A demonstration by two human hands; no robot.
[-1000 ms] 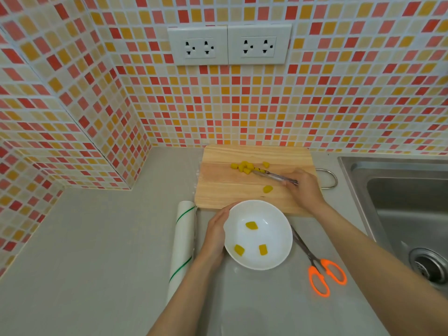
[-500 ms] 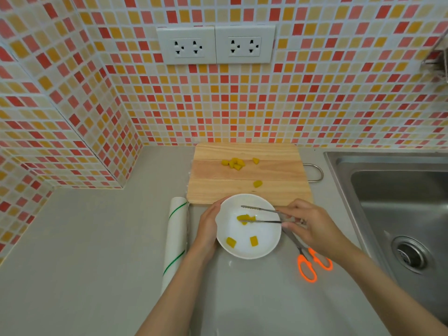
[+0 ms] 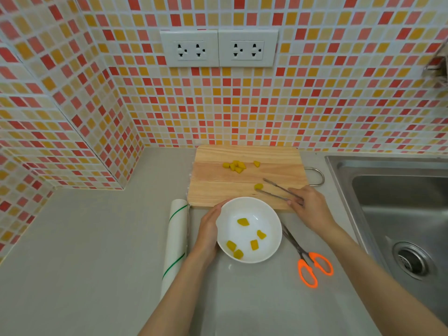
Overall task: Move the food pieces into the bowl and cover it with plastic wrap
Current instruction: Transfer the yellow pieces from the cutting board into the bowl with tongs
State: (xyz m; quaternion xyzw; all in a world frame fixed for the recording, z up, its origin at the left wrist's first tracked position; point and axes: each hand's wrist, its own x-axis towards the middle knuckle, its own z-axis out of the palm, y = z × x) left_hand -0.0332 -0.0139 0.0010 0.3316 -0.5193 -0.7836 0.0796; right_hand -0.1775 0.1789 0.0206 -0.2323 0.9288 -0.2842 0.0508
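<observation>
A white bowl (image 3: 271,251) sits on the counter in front of the wooden cutting board (image 3: 213,187) and holds several yellow food pieces (image 3: 243,222). My left hand (image 3: 208,229) cups the bowl's left rim. My right hand (image 3: 309,206) grips metal tongs (image 3: 276,191) whose open tips bracket a single yellow piece (image 3: 258,186) on the board's near right. A small cluster of yellow pieces (image 3: 236,165) lies farther back on the board. A roll of plastic wrap (image 3: 175,238) lies left of the bowl.
Orange-handled scissors (image 3: 312,267) lie on the counter right of the bowl. A steel sink (image 3: 400,209) fills the right side. The tiled wall with two socket plates (image 3: 218,48) stands behind the board, and another tiled wall closes the left.
The piece carried over the bowl half a second ago now lies in it. My right hand has swung the tongs back to the board, around the lone near piece. My left hand stays on the bowl.
</observation>
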